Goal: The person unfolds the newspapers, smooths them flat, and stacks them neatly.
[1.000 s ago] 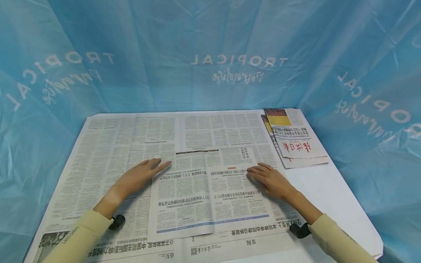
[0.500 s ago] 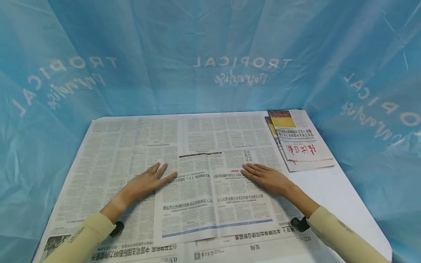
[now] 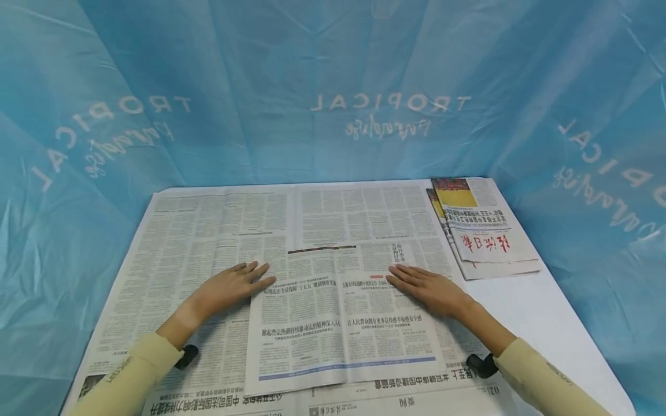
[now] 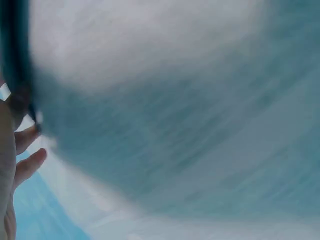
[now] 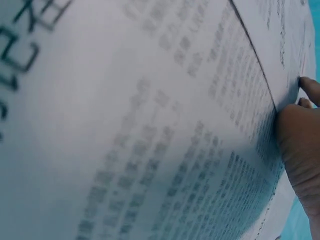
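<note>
Facing blue sheeting [image 3: 281,75] across a white table [image 3: 536,315]. Resting the left hand [image 3: 226,289] at the left edge and the right hand [image 3: 429,292] on the right half of a smaller newspaper [image 3: 312,349] lying atop larger pages [image 3: 187,242], left of folded newspapers [image 3: 489,242]. Extending both loosely, grasping nothing.

Blue sheeting [image 3: 291,150] is lining three sides of a white table [image 3: 541,323], mirrored TROPICAL lettering [image 3: 398,102] is showing, fainter script [image 3: 387,128] apparently reading Paradise

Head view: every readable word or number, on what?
"TROPICAL Paradise", mirrored: shiny blue plastic sheeting
"让人民群众…": open white newspaper sheet
"掀起普法…": same sheet
"02", upside down: larger newspaper beneath
"中国司法…": likewise
"日报", upside down: folded red-titled newspapers
Columns, cream-sleeve lettering: too small
</note>
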Action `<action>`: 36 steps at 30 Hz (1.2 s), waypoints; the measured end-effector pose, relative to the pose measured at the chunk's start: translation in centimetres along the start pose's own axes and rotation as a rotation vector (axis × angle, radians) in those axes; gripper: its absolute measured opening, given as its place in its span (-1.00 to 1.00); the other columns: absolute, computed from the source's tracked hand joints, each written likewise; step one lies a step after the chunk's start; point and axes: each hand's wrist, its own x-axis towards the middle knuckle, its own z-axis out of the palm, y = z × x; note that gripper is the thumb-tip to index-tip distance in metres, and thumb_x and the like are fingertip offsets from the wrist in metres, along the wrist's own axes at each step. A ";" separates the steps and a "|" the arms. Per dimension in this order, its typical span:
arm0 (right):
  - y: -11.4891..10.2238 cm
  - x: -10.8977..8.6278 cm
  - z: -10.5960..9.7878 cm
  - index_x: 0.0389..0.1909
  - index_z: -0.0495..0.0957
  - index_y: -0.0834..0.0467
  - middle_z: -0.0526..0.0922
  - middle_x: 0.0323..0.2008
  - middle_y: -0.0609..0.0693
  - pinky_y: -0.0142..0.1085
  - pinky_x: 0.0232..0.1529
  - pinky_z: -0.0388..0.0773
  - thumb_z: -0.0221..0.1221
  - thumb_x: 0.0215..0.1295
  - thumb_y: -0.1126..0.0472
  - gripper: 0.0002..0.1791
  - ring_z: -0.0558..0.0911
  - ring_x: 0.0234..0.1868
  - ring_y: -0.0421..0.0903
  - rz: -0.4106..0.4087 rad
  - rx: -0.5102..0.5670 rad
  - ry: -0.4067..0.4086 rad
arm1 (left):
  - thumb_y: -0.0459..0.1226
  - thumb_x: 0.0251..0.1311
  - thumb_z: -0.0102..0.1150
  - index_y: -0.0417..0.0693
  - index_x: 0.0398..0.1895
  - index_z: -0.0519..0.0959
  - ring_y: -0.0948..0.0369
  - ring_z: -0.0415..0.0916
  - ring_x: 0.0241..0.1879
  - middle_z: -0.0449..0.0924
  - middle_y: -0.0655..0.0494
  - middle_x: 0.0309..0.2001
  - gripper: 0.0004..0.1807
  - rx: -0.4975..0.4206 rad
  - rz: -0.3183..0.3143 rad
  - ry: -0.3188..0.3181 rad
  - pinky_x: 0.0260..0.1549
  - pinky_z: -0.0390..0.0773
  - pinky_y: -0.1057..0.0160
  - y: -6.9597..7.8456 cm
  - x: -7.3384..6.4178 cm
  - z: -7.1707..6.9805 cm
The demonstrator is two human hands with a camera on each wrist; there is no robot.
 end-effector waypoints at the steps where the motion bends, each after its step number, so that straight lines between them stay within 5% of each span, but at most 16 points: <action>1: -0.1 0.0 0.0 0.44 0.23 0.20 0.29 0.42 0.15 -0.03 0.28 0.36 0.25 0.16 0.39 -0.22 0.34 0.39 0.15 -0.002 -0.001 0.000 | -0.43 0.08 0.33 0.05 0.30 0.43 -0.01 0.51 0.19 0.46 -0.08 0.28 -0.34 0.023 0.021 -0.022 0.09 0.52 0.04 -0.3 0.3 -0.2; 7: -0.3 0.6 -0.2 0.44 0.23 0.18 0.28 0.43 0.14 -0.04 0.29 0.37 0.26 0.23 0.28 -0.25 0.33 0.40 0.12 0.002 -0.012 -0.003 | -0.39 0.08 0.33 0.01 0.02 0.59 0.06 0.61 0.03 0.64 -0.01 0.06 -0.61 0.020 0.067 -0.045 0.01 0.57 0.11 -1.6 1.1 -1.0; 17: -0.2 0.9 -0.6 0.43 0.25 0.18 0.30 0.42 0.12 -0.05 0.29 0.37 0.23 0.28 0.25 -0.30 0.34 0.40 0.11 0.004 -0.003 -0.006 | -0.49 -0.01 0.33 -0.20 -0.13 0.68 0.01 0.65 -0.03 0.66 -0.11 0.00 -0.70 -0.259 -0.046 0.198 -0.20 0.63 0.14 -1.4 0.3 0.0; 24: -0.2 0.2 -0.4 0.44 0.25 0.16 0.31 0.42 0.12 -0.05 0.28 0.38 0.27 0.24 0.25 -0.26 0.34 0.40 0.11 0.032 0.008 -0.008 | -0.55 0.13 0.18 -0.24 -0.17 0.70 -0.04 0.65 -0.05 0.67 -0.15 -0.02 -0.76 -0.491 -0.091 0.104 -0.12 0.62 0.08 -2.1 0.9 -0.9; 29: -0.3 0.1 -0.1 0.43 0.26 0.18 0.31 0.42 0.14 -0.04 0.28 0.38 0.28 0.22 0.26 -0.26 0.35 0.39 0.13 0.033 0.026 0.016 | -0.63 0.16 0.08 -0.27 -0.19 0.70 -0.08 0.64 -0.05 0.68 -0.19 -0.05 -0.72 -0.574 -0.090 0.036 -0.12 0.61 0.03 -2.8 1.6 -1.3; 33: -0.2 -0.1 0.1 0.41 0.28 0.20 0.33 0.40 0.16 -0.04 0.27 0.38 -0.05 0.53 0.13 -0.49 0.36 0.38 0.14 0.024 0.021 0.039 | -0.66 0.13 0.11 -0.27 -0.16 0.69 -0.10 0.63 -0.04 0.66 -0.19 -0.03 -0.71 -0.586 -0.095 0.044 -0.11 0.61 0.03 -2.8 1.8 -1.3; 36: -0.1 -0.2 0.4 0.41 0.27 0.20 0.34 0.39 0.16 -0.04 0.26 0.39 -0.43 0.59 0.02 -0.42 0.38 0.37 0.14 0.023 0.006 0.057 | -0.63 0.11 0.18 -0.23 -0.13 0.67 -0.09 0.62 -0.04 0.63 -0.18 -0.01 -0.69 -0.563 -0.116 0.079 -0.11 0.61 0.05 -2.5 1.8 -1.3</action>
